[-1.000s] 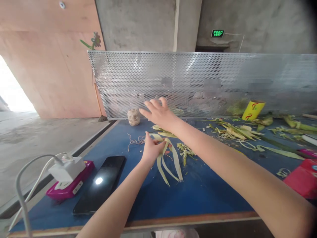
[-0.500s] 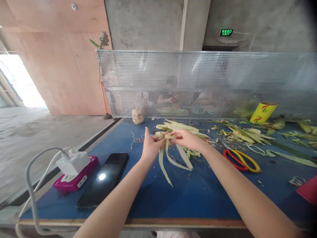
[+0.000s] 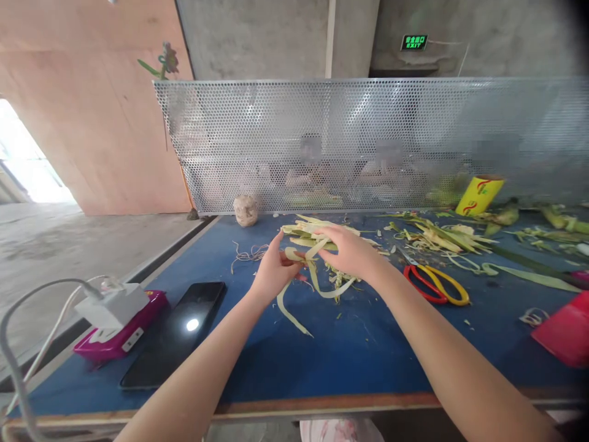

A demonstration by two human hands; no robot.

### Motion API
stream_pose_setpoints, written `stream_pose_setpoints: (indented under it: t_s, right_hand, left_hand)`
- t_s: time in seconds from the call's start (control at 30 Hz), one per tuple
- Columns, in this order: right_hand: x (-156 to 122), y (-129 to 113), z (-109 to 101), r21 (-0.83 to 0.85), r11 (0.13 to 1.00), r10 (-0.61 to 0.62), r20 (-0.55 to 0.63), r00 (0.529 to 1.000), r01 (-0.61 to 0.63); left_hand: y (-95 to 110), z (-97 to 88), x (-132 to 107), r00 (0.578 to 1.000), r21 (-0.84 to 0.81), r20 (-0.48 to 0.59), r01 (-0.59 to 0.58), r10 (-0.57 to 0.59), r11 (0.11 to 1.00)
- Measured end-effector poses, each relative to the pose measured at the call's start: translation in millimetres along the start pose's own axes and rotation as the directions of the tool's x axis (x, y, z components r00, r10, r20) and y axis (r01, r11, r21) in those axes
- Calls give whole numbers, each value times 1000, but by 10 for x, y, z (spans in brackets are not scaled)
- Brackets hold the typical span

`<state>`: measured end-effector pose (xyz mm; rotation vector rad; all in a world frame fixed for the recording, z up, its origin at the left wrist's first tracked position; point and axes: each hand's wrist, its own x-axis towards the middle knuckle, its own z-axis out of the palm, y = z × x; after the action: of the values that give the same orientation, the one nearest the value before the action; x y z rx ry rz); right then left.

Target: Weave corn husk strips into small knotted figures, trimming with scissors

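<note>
My left hand (image 3: 272,268) is closed on pale green leaf strips (image 3: 326,292), folded into a small loop between its thumb and fingers. Two ends of the strips hang down toward the blue table. My right hand (image 3: 348,250) pinches another part of a strip, pulled up beside the loop; its fingertips are partly hidden. Behind both hands lies a pile of pale husk-like leaves (image 3: 301,233). Red-and-yellow-handled scissors (image 3: 435,283) rest to the right of my right forearm. Thin brown strings (image 3: 246,255) lie left of my left hand.
A black phone (image 3: 177,334) and a purple power strip (image 3: 117,334) with a white charger are at left. A perforated metal screen (image 3: 276,147) borders the back, people behind it. A yellow roll (image 3: 479,195), leaf scraps (image 3: 448,236) and a red object (image 3: 564,331) are at right.
My right hand has drawn a strip upward, so it now stands raised beside the loop. Fewer ends hang down. The camera view has shifted slightly.
</note>
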<state>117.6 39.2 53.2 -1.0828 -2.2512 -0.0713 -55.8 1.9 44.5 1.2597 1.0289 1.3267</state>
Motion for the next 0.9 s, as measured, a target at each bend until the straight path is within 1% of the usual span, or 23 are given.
stream_pose_setpoints:
  t_s: [0.1, 0.2, 0.3, 0.37, 0.43, 0.5, 0.53, 0.6, 0.63, 0.67, 0.7, 0.73, 0.77, 0.8, 0.83, 0.9]
  right_hand:
    - [7, 64, 23, -150, 988, -41, -36, 998, 35]
    - [14, 129, 69, -280, 957, -101, -81, 992, 75]
    - [-11, 175, 143, -379, 922, -117, -58, 991, 86]
    - [-34, 189, 185, -436, 895, -122, -41, 992, 92]
    - [-43, 187, 197, -469, 881, -88, -49, 995, 55]
    - [-33, 164, 166, -446, 895, -16, -39, 999, -3]
    - [-23, 143, 137, -398, 917, 18, -12, 1000, -22]
    - [-5, 78, 73, -238, 971, 51, 55, 997, -37]
    - [0, 36, 46, -142, 989, 41, 72, 997, -31]
    - [1, -9, 29, -56, 998, 17, 64, 998, -13]
    - [-1, -55, 22, 9, 1000, -24, 29, 999, 23]
    - [-7, -98, 29, 41, 996, -83, -22, 996, 84]
    - [-14, -135, 47, 35, 986, -161, -79, 984, 164]
    - [-21, -164, 74, -9, 967, -253, -126, 959, 254]
    - [-28, -184, 108, -80, 938, -345, -158, 925, 336]
    - [-38, -196, 182, -261, 848, -511, -170, 843, 462]
  left_hand:
    - [15, 13, -2, 1000, 3, -25, 14, -14, 1000]
    - [25, 23, -8, 997, -98, -25, 77, -80, 992]
    - [39, 23, -15, 991, -216, -18, 122, -129, 969]
    - [59, 23, -22, 991, -249, -29, 122, -133, 961]
    - [84, 25, -29, 990, -250, -40, 122, -136, 961]
    - [104, 27, -32, 989, -244, -52, 125, -142, 962]
    - [108, 27, -31, 988, -248, -63, 123, -142, 961]
    - [107, 25, -23, 987, -269, -95, 98, -127, 958]
    - [102, 21, -16, 987, -284, -119, 73, -111, 956]
    - [95, 17, -7, 985, -299, -143, 49, -95, 953]
    - [89, 11, 2, 983, -312, -167, 24, -80, 950]
    - [84, 5, 11, 980, -322, -189, 0, -64, 947]
    - [82, -3, 19, 977, -328, -209, -22, -50, 944]
    - [81, -10, 25, 973, -330, -229, -40, -39, 943]
    - [82, -18, 29, 968, -329, -249, -54, -32, 943]
    - [87, -33, 32, 959, -321, -284, -72, -23, 944]
